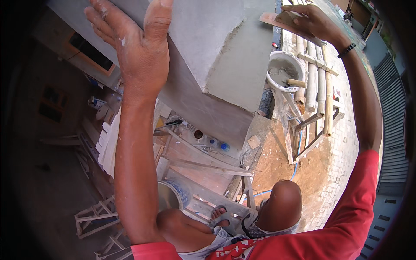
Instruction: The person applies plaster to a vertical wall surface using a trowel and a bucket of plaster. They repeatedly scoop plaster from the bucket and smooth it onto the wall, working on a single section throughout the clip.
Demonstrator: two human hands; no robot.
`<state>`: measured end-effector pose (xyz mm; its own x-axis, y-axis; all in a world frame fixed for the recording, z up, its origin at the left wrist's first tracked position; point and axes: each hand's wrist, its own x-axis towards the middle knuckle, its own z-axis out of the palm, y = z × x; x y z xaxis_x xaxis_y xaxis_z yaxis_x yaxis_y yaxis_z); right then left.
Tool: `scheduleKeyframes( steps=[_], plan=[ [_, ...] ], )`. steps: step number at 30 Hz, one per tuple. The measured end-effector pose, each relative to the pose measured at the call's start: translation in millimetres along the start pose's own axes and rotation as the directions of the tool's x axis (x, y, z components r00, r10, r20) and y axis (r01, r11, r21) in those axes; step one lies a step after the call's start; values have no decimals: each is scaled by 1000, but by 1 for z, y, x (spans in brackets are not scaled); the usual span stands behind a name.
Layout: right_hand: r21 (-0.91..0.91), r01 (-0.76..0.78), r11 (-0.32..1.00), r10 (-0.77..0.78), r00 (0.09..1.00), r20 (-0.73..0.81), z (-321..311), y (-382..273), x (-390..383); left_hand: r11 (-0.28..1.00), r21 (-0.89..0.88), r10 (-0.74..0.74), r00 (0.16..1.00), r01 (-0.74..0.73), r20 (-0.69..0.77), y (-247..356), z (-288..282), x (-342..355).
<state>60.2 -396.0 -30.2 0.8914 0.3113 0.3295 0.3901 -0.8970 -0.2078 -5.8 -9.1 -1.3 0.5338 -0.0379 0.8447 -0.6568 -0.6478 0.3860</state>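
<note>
My left hand point(141, 54) is raised at the upper left with its fingers extended, against or just beside the grey edge of a plastered surface point(195, 34). My right hand point(310, 19) grips a flat trowel point(273, 19) at the outer edge of a band of fresh grey render point(236, 69), which borders the smoother plaster along a ragged line. Below that hand, a white bucket of grey mortar point(277, 69) has a wooden-handled tool resting in it.
Bamboo poles point(323, 86) on wooden supports stand at the right above sandy ground point(275, 164) and paving. Beneath me are planks point(208, 169) and a second bucket point(169, 197). Wooden frames point(97, 216) and windows point(91, 52) are at the left; a slatted gate point(390, 125) is far right.
</note>
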Motion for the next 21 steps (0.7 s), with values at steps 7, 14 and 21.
scheduleKeyframes(
  steps=[7,14,21],
  plan=[
    [37,-455,890,449,887,110,8,-50,46,999,44,19,1000,-20,14,-9,-12,3],
    [-174,-11,985,-8,994,-109,8,-45,17,1000,-2,2,1000,-2,18,-1,-3,1],
    [14,-384,923,382,921,72,-6,-57,39,1000,-19,-12,1000,13,23,0,-3,2]
  ],
)
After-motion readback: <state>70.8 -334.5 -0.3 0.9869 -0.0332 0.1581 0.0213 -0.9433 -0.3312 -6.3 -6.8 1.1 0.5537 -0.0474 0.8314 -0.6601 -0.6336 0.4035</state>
